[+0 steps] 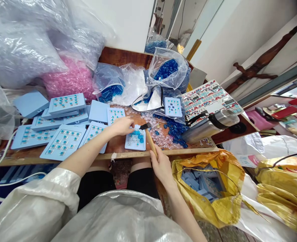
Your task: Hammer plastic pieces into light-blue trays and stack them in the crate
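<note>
My right hand (pixel 160 164) is wrapped round the wooden handle of a small hammer (pixel 151 140). The hammer's dark head is above the right edge of a light blue plastic panel (pixel 135 147) at the table's front edge. Several clear blue pieces (pixel 139 137) lie on that panel. My left hand (pixel 122 126) hovers at the panel's upper left, fingers bent together; what they hold, if anything, is too small to make out. Just behind this hand lies another panel (pixel 115 113) with small blue parts in it.
Stacked blue panels (pixel 62 141) cover the table's left. Loose clear rings (pixel 160 136) and dark blue pieces (pixel 175 129) spread to the right, beside a steel flask (pixel 208 126). Bags of blue pieces (pixel 167 70) stand behind. A yellow sack (pixel 229 201) of panels sits at lower right.
</note>
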The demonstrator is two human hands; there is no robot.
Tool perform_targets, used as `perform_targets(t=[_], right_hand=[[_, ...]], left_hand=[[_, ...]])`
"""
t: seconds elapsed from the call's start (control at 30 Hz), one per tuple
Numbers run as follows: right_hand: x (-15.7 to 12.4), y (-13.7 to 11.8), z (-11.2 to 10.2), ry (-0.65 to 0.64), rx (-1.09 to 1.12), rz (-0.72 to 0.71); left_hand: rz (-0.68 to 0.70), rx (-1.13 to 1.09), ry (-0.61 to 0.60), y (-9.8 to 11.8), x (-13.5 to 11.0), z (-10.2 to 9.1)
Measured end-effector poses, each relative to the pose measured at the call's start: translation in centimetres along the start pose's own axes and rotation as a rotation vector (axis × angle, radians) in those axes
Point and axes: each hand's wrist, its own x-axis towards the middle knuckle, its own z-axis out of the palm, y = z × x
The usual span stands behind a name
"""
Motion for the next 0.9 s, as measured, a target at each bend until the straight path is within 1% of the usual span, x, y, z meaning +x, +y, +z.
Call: perform_targets(t=[0.07,0.17,0.2,0.27,0.3,0.37,0.43,0.47,0.53,0.6,0.63,0.67,0.7,0.77,0.83,0.9], right_hand=[[-0.1,0.6,-0.3,0.026,0.080,0.026],[-0.4,1.8,-0.5,0.027,0.140,0.067],[-0.6,2.2,-0.4,0.022,0.153,0.078],[-0.8,2.9,-0.3,0.011,0.179,0.100],[-1.0,3.2,-0.2,0.006,0.190,0.109],[-1.1,3.6,-0.1,-0.003,0.202,0.127],[-1.1,3.8,0.0,-0.004,0.203,0.142],[-1.1,3.9,0.0,-0.001,0.201,0.146],[-1.0,3.9,0.0,0.012,0.200,0.146],[-0.9,3.9,0.0,0.028,0.205,0.133],[-0.8,3.9,0.1,0.035,0.207,0.127],[-0.8,3.9,0.1,0.041,0.209,0.122],[-0.8,3.9,0.2,0.043,0.209,0.119],[-0.8,3.8,0.3,0.038,0.206,0.115],[-0.8,3.6,0.4,0.032,0.206,0.105],[-1.0,3.2,0.4,0.029,0.214,0.092]], left_hand=[[-0.081,0.027,0.095,-1.8,1.3,-0.5],[-0.300,0.144,0.244,-5.7,3.6,-1.2],[-0.382,0.173,0.268,-7.1,4.3,-1.4],[-0.509,0.200,0.269,-9.7,5.3,-1.6],[-0.541,0.206,0.250,-10.8,5.6,-1.7],[-0.545,0.216,0.209,-12.4,6.0,-1.7],[-0.513,0.216,0.190,-13.2,6.1,-1.8],[-0.500,0.206,0.203,-13.2,6.0,-1.9],[-0.470,0.147,0.280,-12.4,5.6,-2.2],[-0.385,-0.005,0.365,-10.5,4.6,-2.5],[-0.317,-0.111,0.380,-9.1,3.8,-2.6],[-0.223,-0.235,0.360,-7.6,2.8,-2.5],[-0.124,-0.349,0.309,-5.9,1.7,-2.3],[0.059,-0.473,0.165,-2.4,-0.9,-1.5],[0.189,-0.482,0.046,0.5,-3.2,-0.1],[0.265,-0.417,0.005,2.3,-4.7,1.4]])
